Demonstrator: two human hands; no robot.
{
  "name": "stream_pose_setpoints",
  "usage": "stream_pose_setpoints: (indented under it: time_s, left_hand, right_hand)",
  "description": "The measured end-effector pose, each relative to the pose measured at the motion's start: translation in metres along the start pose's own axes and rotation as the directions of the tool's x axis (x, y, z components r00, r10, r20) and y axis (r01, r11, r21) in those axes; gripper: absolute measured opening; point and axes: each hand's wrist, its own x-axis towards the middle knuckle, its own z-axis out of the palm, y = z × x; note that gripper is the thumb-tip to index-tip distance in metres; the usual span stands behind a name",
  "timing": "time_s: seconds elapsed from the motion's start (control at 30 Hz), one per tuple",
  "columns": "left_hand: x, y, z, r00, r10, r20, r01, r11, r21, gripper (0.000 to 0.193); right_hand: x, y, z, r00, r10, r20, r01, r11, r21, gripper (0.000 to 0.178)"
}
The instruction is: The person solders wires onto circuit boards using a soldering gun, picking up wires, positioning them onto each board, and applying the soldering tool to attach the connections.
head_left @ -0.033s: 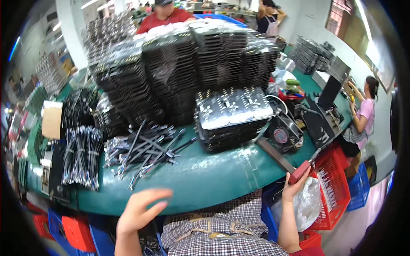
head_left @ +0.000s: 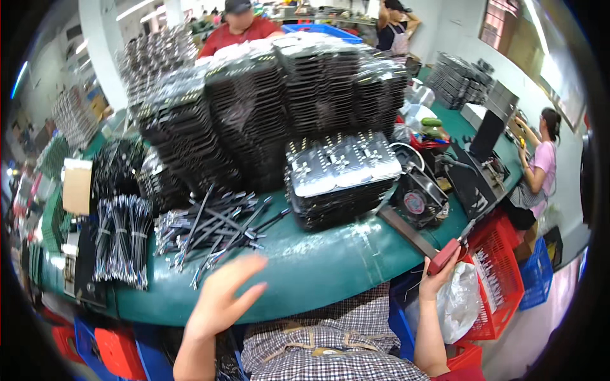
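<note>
Dark red tool [head_left: 445, 256] with a block-like handle, lower right of frame, in the right hand [head_left: 437, 279]; fingers clamped on the handle, thin end pointing to the upper right. Left hand [head_left: 225, 298], lower centre-left, over the near edge of the green counter [head_left: 324, 270]; thumb and fingers apart, hand a bit blurred. Nearest thing to it: loose pile of dark cables [head_left: 206, 222] with pale and coloured ends, just above it in frame. Tied cable bundles [head_left: 122, 238] farther left, pale ties round them.

Centre: low stack of silver-topped plates [head_left: 343, 166]. Behind it, tall stacks of dark plates [head_left: 251, 108] run across upper centre. Dark flat bar [head_left: 408, 232] slants from beside the low stack down toward the right hand. Black fan-like unit [head_left: 416, 200] just above the bar, roundish label on it. Green items [head_left: 433, 127] on something red, upper right. Brown cardboard piece [head_left: 77, 187] upright at left.

Lower right: clear plastic bag [head_left: 459, 308] below the right hand, red crate [head_left: 505, 282] beside it, blue crate [head_left: 535, 276] farther right. Red stool-like item [head_left: 117, 352] lower left. Checked apron [head_left: 318, 359] bottom centre. Person in red [head_left: 216, 41] upper centre-left, behind the stacks; person in pink [head_left: 544, 165] at right edge, arm toward the counter; another person with raised arms [head_left: 395, 35] top right of centre.
</note>
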Motion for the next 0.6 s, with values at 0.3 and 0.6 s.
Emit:
stream_pose_setpoints:
  time_s: [0.3, 0.6]
  left_hand:
    - [0.199, 0.007, 0.109, 0.994, 0.074, 0.082, -0.11, 0.696, 0.709, 0.083]
    - [0.147, 0.014, 0.095, 0.859, 0.505, 0.087, -0.369, 0.492, 0.788, 0.041]
  right_hand:
    - [-0.005, 0.029, 0.004, 0.994, 0.102, 0.05, -0.109, 0.981, 0.159, 0.088]
    - [-0.01, 0.033, -0.002, 0.994, 0.092, 0.065, -0.101, 0.982, 0.158, 0.087]
